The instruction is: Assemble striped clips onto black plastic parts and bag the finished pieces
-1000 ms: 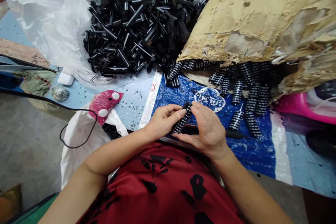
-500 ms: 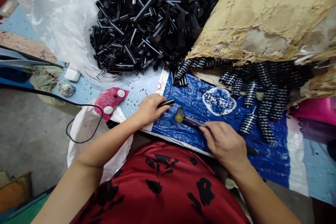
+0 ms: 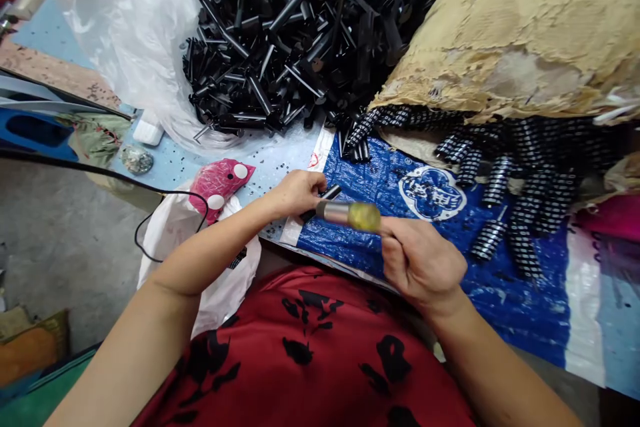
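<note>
My left hand (image 3: 299,193) is closed around a short black tube (image 3: 331,193), whose end pokes out past the fingers above the blue printed sheet (image 3: 370,247). Gripped in my right hand (image 3: 425,263) is a small hammer (image 3: 347,214) with a metal head and a yellow face, blurred by motion. The hammer head is in front of the tube and beside my left fingertips; whether it touches the tube I cannot tell. My right fingers hide most of the handle.
A heap of black tubes (image 3: 300,33) lies behind, on a clear plastic bag (image 3: 125,33). Patterned black cylinders (image 3: 500,180) spill from a torn yellowish sack (image 3: 510,33) at right. A pink bundle (image 3: 223,183), a white bag (image 3: 165,220) and a black cord (image 3: 150,185) are at left.
The hammer has turned, and its head now looks larger, with the yellow face pointing right. My left hand has tilted its grip on the tube. The whole view has shifted slightly.
</note>
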Demonstrator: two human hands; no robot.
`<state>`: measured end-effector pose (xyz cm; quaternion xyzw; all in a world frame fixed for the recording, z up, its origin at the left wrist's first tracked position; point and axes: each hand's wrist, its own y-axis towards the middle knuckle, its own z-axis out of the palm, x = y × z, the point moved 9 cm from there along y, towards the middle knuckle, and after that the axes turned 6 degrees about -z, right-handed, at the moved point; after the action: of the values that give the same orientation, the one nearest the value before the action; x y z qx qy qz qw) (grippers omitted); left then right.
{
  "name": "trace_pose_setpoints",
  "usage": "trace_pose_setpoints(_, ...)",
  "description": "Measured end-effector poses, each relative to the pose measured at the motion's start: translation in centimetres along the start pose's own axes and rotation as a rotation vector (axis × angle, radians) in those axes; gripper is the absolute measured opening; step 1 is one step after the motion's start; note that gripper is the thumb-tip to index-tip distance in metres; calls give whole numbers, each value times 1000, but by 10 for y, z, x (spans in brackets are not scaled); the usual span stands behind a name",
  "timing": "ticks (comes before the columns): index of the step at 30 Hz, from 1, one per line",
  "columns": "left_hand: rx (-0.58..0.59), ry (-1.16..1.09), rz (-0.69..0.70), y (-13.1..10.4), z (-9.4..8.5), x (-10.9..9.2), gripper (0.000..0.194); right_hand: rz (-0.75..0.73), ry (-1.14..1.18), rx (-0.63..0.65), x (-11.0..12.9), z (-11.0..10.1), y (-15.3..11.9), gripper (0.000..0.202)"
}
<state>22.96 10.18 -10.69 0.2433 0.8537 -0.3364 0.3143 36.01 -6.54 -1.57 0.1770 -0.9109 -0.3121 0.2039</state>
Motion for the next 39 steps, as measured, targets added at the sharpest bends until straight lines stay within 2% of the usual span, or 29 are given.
trace_pose_setpoints(2,45,-1,-3,4,3,-1,32,-69,42,32,13,6,2,23)
trace_pose_setpoints(4,57,47,-10,8,7,-3,33,-81,23,176,20,24,0,18)
trace_pose_setpoints(6,16,133,1,9,8,-10,28,-72,-4,289,20,37,-6,14)
trace_pose_setpoints(8,-51,223,24,2,1,-18,22,-73,34,275,16,33,-14,16)
trace_pose_setpoints(10,-58,285,47,-18,-14,-21,16,-61,62,214,4,18,-25,19)
trace_pose_setpoints(12,68,315,71,-50,-31,-13,15,-32,-15,177,-14,-1,-41,21)
trace_pose_setpoints(14,382,335,104,-94,-37,5,16,0,-169,186,-32,-14,-56,22)
trace_pose_setpoints(15,455,340,65,-113,-45,17,17,15,-229,206,-40,-18,-62,21)
trace_pose_setpoints(17,534,278,-6,-138,-57,32,22,42,-273,239,-51,-19,-65,22)
trace_pose_setpoints(19,523,183,23,-141,-58,26,30,48,-223,234,-57,-13,-51,27)
trace_pose_setpoints(20,448,162,70,-132,-58,17,31,43,-190,223,-58,-8,-39,29)
trace_pose_setpoints(21,313,177,113,-117,-63,8,30,40,-164,211,-60,-1,-23,29)
trace_pose_setpoints(22,111,236,135,-98,-74,1,28,52,-140,198,-63,7,-5,29)
trace_pose_setpoints(24,-396,454,41,-64,-111,-1,30,152,-98,183,-78,27,31,28)
trace_pose_setpoints(25,-556,565,-46,-50,-126,3,32,254,-68,176,-90,38,47,30)
trace_pose_setpoints(26,-651,654,-121,-37,-138,9,33,374,-43,175,-103,50,60,32)
trace_pose_setpoints(28,-724,767,-203,-15,-157,21,32,609,-60,189,-128,73,77,40)
trace_pose_setpoints(31,-719,827,-175,-3,-168,30,26,791,-109,237,-149,101,86,54)
trace_pose_setpoints(34,-752,844,-83,-15,-166,26,25,856,-66,204,-160,112,85,48)
trace_pose_setpoints(36,-821,822,-6,-30,-163,19,27,875,4,144,-166,108,78,46)
trace_pose_setpoints(39,-977,663,93,-53,-165,14,22,853,163,115,-164,96,63,58)
